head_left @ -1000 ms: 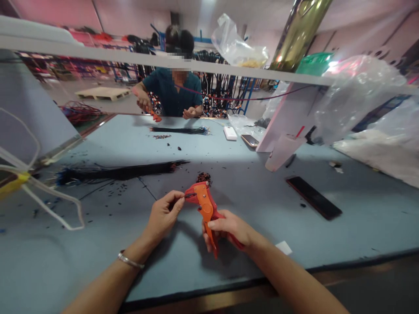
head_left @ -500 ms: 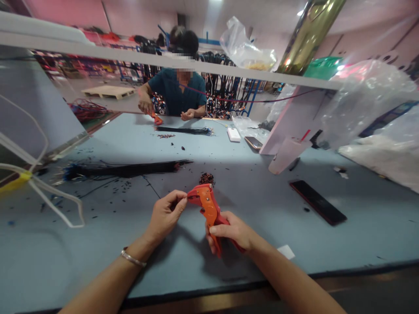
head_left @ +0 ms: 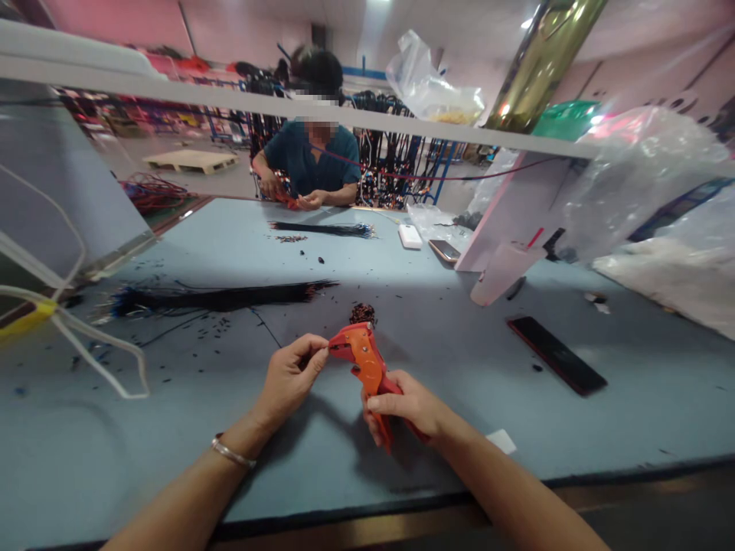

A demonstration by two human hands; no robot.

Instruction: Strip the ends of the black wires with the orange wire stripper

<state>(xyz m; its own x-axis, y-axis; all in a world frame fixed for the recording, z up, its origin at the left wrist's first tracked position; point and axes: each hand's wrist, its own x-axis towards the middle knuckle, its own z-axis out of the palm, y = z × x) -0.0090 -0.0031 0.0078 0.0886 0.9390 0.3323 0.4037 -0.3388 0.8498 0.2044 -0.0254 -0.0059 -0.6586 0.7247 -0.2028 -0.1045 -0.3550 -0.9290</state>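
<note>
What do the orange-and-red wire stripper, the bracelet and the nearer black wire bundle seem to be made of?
Wire stripper: plastic or painted metal, unclear which, given its smooth, even colour.
Bracelet: probably polished metal, silvery with bright highlights.
Nearer black wire bundle: likely plastic-coated wire, dark and dull, in many thin strands.

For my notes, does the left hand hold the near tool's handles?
No, the right hand holds the near tool by its handles; the left hand is at its nose.
</note>
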